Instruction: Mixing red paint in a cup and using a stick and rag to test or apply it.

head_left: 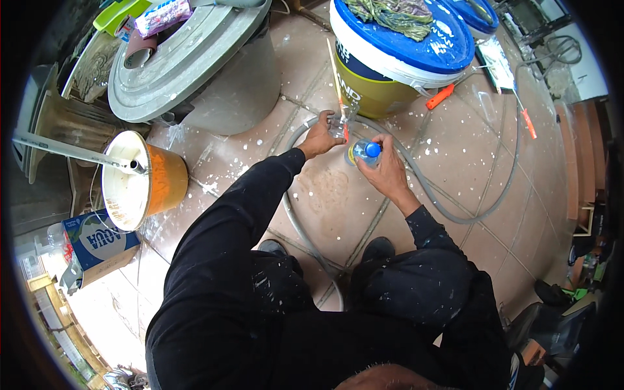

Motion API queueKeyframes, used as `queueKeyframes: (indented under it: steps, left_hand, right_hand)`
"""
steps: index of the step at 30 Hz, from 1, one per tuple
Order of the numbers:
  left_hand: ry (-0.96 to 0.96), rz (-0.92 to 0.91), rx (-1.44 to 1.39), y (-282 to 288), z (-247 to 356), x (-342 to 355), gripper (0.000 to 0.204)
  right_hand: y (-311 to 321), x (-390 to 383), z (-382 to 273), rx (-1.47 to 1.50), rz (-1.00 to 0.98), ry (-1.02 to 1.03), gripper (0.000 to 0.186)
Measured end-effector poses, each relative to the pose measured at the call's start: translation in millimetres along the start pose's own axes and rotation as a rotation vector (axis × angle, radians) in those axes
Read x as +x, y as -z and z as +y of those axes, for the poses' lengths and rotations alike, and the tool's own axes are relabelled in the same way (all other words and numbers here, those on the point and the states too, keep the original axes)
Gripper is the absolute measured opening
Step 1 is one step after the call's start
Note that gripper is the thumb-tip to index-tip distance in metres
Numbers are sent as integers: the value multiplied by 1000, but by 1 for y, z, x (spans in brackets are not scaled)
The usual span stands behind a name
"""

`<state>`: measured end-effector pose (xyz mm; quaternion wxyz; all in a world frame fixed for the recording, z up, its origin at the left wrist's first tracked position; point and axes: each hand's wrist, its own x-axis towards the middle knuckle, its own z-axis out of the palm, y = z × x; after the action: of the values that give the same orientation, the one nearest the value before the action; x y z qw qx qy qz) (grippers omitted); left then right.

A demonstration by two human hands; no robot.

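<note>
My right hand [388, 168] is closed around a small clear plastic bottle [358, 153] with a blue cap [372, 149], its cap tilted up toward me. To the left, the fingers of my left hand [320, 135] curl round a clear plastic container [351, 112], perhaps a cup or cut bottle; its full shape is hard to make out. A thin, pale stick-like handle [335, 68] rises out of it, with something orange-red low down inside. Both hands are low over the tiled floor [325, 195], in front of my shoes.
A big blue-lidded paint bucket [383, 94] with a crumpled cloth [396, 16] on top stands ahead. A grey hose [448, 213] loops around my hands. Left are a grey lidded bin [240, 91], an orange bucket [166, 179] and a blue carton [97, 240]. Orange-handled tools [441, 97] lie right.
</note>
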<state>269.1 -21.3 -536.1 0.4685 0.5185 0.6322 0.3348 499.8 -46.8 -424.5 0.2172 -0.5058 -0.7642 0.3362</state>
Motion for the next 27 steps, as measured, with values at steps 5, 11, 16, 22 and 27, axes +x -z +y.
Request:
queueKeyframes:
  steps: [5,11,16,22,27]
  left_hand:
    - [283,-139,94,8,12,7,89]
    - [160,-192,654,31,34,4,92]
    - [-225,61,347,44,75,-24,59]
    - [-436,-312,-16,19,109,-58,50]
    - [-244,-475,-402,14,113,-56,43]
  right_hand:
    - [-2,4,5,1,-7,11,67]
    - [-23,9,17,16,-4,-40,79]
    - [-33,20,30,124,3,-23,81]
    - [-18,17,28,46,-105,-7,84]
    - [-11,10,34,191,-211,-17,88]
